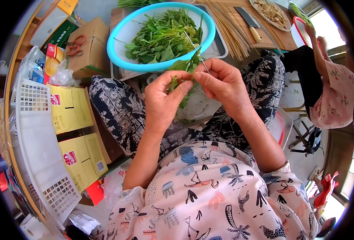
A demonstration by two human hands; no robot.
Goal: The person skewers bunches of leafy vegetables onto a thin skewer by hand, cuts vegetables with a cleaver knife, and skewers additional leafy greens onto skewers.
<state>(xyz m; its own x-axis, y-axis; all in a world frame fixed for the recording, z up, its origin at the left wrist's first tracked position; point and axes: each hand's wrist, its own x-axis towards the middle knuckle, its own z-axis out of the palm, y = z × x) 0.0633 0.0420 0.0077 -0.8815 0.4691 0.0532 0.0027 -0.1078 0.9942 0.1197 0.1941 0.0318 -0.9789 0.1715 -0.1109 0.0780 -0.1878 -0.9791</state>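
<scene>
You are pinching a small sprig of fresh green leaves [193,62] and a thin, shiny, straight stick [203,63] between your two hands, right in front of your chest. Your left hand [161,98] is pressing thumb and forefinger together on the greenery, with some leaves hanging below it. Your right hand [227,86] is pinching the stick close to the leaves, its other fingers curling inward; the two hands are almost meeting at the tips. The stick is pointing up and away, toward eleven o'clock.

At eleven o'clock from your hands, a wide, round basin with a light-blue rim and white inside [145,67] is holding a loose heap of leafy green stems [161,38]. At one o'clock, a bundle of long, thin, tan sticks [229,36] is lying beside a dark-bladed knife with a pale wooden handle [255,34]. Between one and two, a round plate of beige chunks [269,13] is resting farther off. At three o'clock, another person in a pink floral top [339,92] is sitting.

Between nine and ten, red-handled scissors [76,45] are lying on a brown cardboard box [95,50]. Toward eight, two yellow cartons [81,160] are standing near a long white plastic rack [37,140].
</scene>
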